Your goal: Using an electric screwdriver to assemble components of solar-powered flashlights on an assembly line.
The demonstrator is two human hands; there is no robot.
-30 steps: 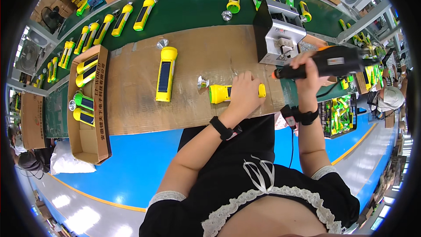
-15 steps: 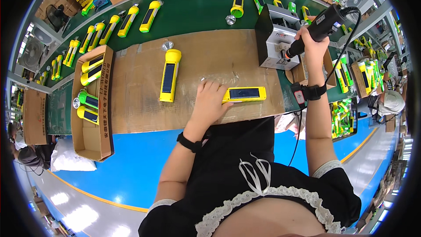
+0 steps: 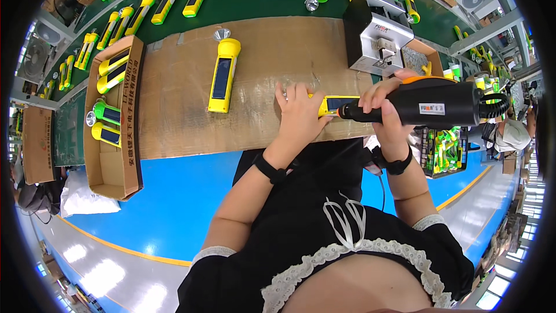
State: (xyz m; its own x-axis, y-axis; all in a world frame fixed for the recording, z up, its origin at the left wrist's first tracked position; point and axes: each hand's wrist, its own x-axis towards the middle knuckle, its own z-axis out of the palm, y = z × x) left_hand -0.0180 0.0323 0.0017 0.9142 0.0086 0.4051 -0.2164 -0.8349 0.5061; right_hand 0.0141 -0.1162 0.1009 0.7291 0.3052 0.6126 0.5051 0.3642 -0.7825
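Note:
My right hand (image 3: 387, 110) grips a black electric screwdriver (image 3: 431, 105), held nearly level with its tip pointing left. The tip is at the near side of a yellow flashlight body (image 3: 337, 103) with a dark solar panel, lying crosswise on the cardboard; exact contact is hard to make out. Around this flashlight's left end my left hand (image 3: 298, 110) is closed, hiding that end. A second yellow flashlight (image 3: 222, 78) lies lengthwise to the left, with a loose silver reflector (image 3: 221, 34) just beyond its head.
A silver and black screw feeder (image 3: 379, 32) stands at the back right, beside a small box of screws (image 3: 420, 59). At left, a long cardboard box (image 3: 113, 179) holds several flashlights. More flashlights (image 3: 168, 3) line the green bench behind. A black crate (image 3: 446, 150) of green and yellow parts sits right.
My right hand has brought the screwdriver from the screw feeder down and toward me, to the flashlight under my left hand. The whole view has shifted somewhat.

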